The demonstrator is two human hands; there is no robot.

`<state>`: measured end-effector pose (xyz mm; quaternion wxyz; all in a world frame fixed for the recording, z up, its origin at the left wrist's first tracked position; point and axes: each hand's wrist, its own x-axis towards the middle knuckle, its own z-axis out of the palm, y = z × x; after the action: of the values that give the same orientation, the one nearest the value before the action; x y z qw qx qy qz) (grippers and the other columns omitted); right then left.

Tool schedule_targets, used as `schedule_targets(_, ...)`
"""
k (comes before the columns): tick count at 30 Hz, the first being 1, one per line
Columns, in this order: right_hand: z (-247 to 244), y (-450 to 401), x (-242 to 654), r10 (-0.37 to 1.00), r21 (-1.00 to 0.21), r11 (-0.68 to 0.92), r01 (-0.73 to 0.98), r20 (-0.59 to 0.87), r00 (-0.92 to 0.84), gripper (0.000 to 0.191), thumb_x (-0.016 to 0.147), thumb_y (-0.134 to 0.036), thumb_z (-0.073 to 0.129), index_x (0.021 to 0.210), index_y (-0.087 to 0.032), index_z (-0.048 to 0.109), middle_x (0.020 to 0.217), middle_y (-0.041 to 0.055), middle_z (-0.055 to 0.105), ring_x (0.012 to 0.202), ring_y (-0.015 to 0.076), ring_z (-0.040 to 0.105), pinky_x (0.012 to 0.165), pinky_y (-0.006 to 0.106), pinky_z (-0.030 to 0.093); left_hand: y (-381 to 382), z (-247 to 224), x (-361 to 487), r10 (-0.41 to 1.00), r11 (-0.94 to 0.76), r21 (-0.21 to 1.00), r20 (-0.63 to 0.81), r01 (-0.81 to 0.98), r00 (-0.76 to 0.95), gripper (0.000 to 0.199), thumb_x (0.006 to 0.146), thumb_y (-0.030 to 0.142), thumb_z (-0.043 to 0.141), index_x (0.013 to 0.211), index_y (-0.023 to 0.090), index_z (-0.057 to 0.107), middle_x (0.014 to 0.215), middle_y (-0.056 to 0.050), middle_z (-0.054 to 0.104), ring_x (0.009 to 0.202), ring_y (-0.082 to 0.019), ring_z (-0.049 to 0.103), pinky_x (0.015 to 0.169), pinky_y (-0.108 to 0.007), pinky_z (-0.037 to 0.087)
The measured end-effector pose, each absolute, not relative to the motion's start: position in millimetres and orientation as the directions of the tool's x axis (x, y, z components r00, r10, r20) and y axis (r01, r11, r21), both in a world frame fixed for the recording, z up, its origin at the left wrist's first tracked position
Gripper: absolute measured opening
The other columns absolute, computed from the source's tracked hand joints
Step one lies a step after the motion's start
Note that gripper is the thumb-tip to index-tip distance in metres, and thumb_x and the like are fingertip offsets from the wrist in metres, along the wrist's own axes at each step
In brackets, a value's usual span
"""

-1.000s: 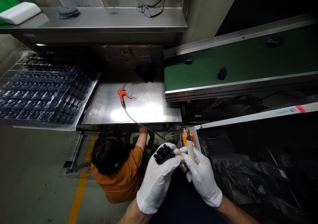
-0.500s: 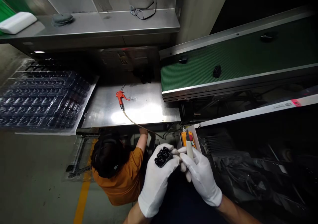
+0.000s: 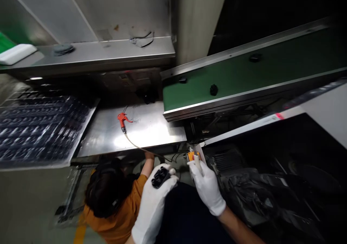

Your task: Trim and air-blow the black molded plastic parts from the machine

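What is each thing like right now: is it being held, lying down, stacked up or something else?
Black part: held in the gloved left hand, posts showing
Pale-handled tool: held in the gloved right hand
Red air gun: lying on the metal table, hose attached
Glasses: lying on the shelf; blurred, arms seemingly unfolded
Plastic trays: stacked
Three dark pieces: lying apart on the green belt

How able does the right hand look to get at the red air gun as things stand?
Probably not straight away: the right hand is taken up by a pale-handled tool, and the red air gun lies farther forward on the metal table, though nothing appears to cover it.
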<state>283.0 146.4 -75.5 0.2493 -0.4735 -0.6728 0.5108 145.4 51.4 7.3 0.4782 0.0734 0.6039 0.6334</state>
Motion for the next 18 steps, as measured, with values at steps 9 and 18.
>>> schedule_targets(9,-212.4,182.4,327.9,0.930,-0.169,0.124,0.978,-0.324,-0.175,0.046,0.103,-0.018,0.053,0.150,-0.018,0.052,0.128,0.0106,0.058,0.079,0.0145,0.067,0.055,0.023,0.042,64.0,6.1,137.5,0.537,0.188,0.836,-0.527,-0.515,-0.659,0.051,0.058,0.032,0.094,0.100,0.018,0.068,0.089,-0.002,0.073,0.076,-0.016,0.065,0.070,-0.027,0.053)
schedule_targets(18,-257.7,184.9,354.7,0.885,-0.181,0.137,0.974,-0.419,-0.202,0.036,0.104,-0.014,0.043,0.133,-0.019,0.064,0.107,0.0101,0.062,0.081,0.0178,0.067,0.065,0.025,0.043,62.9,12.1,150.8,0.799,0.464,0.863,-0.505,-0.199,-0.327,0.026,0.070,0.010,0.071,0.095,0.018,0.067,0.093,-0.001,0.069,0.086,-0.016,0.061,0.079,-0.028,0.049)
